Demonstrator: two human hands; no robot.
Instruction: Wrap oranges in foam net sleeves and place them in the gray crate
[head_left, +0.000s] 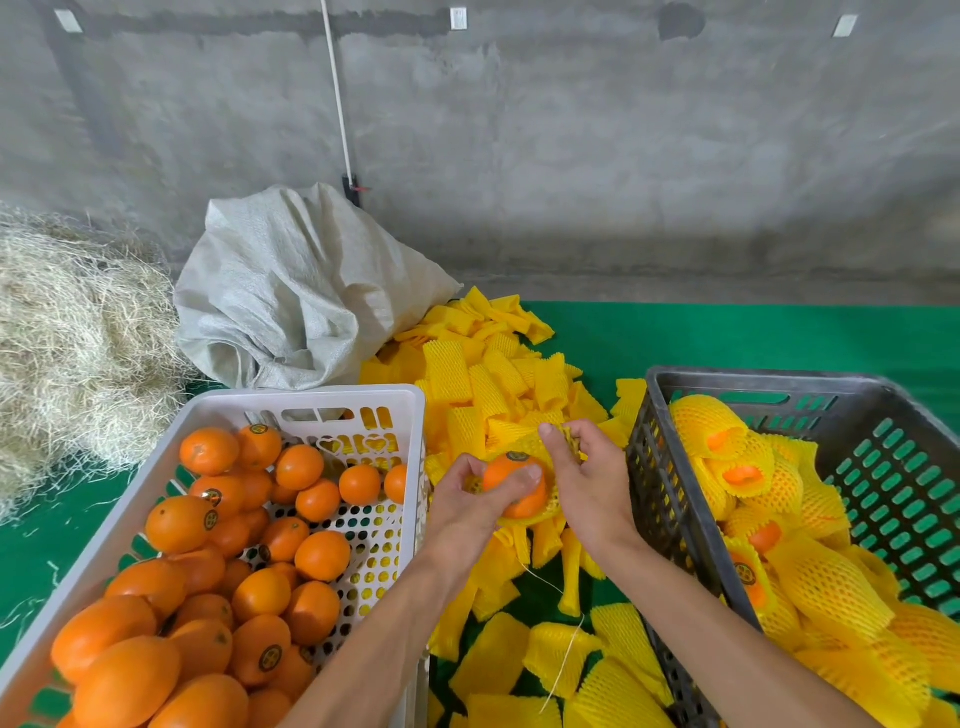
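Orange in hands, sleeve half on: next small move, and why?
Probably pull the foam net sleeve further over the orange. The left hand grips the orange, its top and sticker still bare; the right hand pinches the sleeve's edge. The gray crate comes afterwards.

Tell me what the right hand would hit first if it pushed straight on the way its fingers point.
Probably the loose pile of yellow foam net sleeves just beyond the right hand, whose fingers pinch the sleeve's rim, pointing up and away. Depth is unclear.
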